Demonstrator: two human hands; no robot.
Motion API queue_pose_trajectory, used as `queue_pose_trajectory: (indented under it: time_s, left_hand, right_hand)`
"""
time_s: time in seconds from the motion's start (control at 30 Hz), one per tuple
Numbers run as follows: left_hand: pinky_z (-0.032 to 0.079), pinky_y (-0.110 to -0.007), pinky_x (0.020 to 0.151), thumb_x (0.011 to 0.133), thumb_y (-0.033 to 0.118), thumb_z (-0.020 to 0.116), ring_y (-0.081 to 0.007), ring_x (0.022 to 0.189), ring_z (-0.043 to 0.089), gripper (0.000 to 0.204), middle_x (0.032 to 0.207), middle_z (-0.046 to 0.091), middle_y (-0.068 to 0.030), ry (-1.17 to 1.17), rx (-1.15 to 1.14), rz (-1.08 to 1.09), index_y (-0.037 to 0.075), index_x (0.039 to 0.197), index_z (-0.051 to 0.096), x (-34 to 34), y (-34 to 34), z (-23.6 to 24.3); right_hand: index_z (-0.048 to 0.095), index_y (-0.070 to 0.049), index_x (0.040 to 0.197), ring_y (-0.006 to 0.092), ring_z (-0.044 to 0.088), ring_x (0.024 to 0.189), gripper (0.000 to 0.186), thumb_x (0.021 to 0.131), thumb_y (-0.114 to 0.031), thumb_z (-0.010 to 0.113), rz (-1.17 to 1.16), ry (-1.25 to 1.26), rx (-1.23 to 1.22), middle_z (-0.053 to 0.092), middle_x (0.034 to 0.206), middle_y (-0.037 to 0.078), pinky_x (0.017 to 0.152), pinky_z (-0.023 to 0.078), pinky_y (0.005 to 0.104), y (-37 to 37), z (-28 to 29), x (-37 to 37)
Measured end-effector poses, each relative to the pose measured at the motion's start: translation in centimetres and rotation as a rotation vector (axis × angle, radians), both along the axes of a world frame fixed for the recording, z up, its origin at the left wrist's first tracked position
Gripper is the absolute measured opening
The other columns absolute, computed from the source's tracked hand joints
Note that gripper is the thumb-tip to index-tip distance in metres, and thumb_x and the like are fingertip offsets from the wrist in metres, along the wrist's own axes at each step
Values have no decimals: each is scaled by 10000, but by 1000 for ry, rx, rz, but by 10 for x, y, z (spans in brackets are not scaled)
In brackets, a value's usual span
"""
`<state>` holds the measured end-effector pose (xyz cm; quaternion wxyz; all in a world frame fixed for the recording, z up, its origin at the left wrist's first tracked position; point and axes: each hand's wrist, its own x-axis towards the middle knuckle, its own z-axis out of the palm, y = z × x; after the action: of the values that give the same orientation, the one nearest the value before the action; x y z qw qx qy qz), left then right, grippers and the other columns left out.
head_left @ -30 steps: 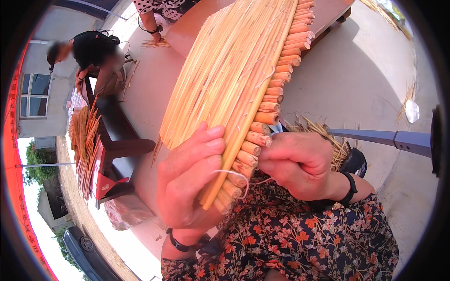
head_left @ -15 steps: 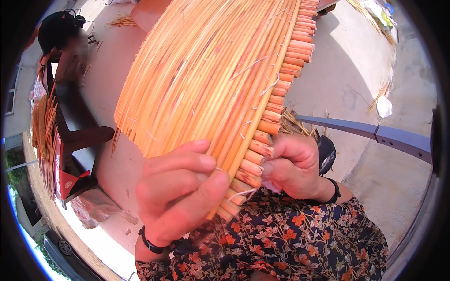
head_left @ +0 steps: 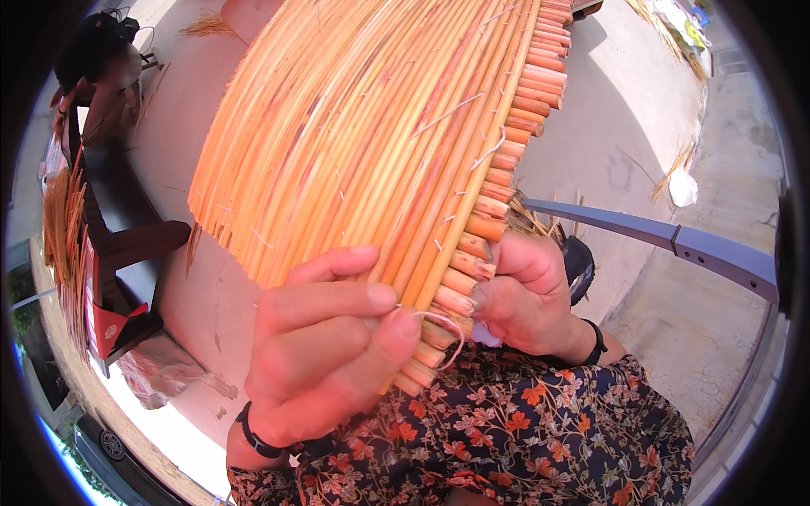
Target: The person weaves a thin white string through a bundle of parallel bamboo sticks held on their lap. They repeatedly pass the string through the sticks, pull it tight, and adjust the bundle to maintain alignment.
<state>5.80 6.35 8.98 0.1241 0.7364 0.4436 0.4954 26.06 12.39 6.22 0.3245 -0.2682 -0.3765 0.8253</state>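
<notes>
A large mat of straight yellow-orange reed stalks [head_left: 337, 152], stitched with white string, slopes away from me across the middle. A thin cane [head_left: 467, 202] runs along its right border, beside the row of cut stalk ends. My left hand [head_left: 321, 358] grips the near corner, thumb and fingers pressed together on the border. From the left thumb a loose loop of white string [head_left: 461, 336] curves over the stalk ends. My right hand [head_left: 536, 295] is closed against the cut ends, its fingertips partly hidden behind them. Something small and whitish [head_left: 485, 336] shows below those fingers.
A grey metal bar [head_left: 624, 221] extends from beside the mat to the right. A dark shoe [head_left: 579, 270] is below it. At the left, a person [head_left: 101, 72] is near a dark bench [head_left: 126, 207] and a bundle of reeds [head_left: 63, 228]. Patterned dark cloth [head_left: 506, 422] covers my lap.
The string by my left thumb now bows out in a wider loop. My left fingers have shifted slightly on the mat's border. The right hand keeps nearly the same place.
</notes>
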Motion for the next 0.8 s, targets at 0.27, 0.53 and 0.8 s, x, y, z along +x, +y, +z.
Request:
queue_pose_trajectory:
  time_s: [0.27,0.53,0.8]
  left_hand:
    - [591,-484,954,699,-42,818,-236,1008,650,318,997,574,-47,35,-20,-12,11,1007,760,-1,1,2]
    - [574,-480,968,697,-32,818,-234,999,659,321,988,576,-45,43,-60,-12,19,1008,764,-1,-1,2]
    - [571,-481,969,708,-32,817,-232,996,660,327,993,579,-41,44,-70,-11,32,1024,762,-1,-3,-1]
  right_hand:
    - [617,-16,821,61,517,499,142,950,-33,675,54,-24,-151,614,639,41,451,389,223,3,-7,3]
    - [646,-12,865,69,512,495,112,949,-64,700,84,111,-200,609,640,42,450,395,228,5,-23,1]
    - [664,10,981,72,514,507,72,954,-54,677,87,94,-274,605,663,39,464,406,234,2,-20,1]
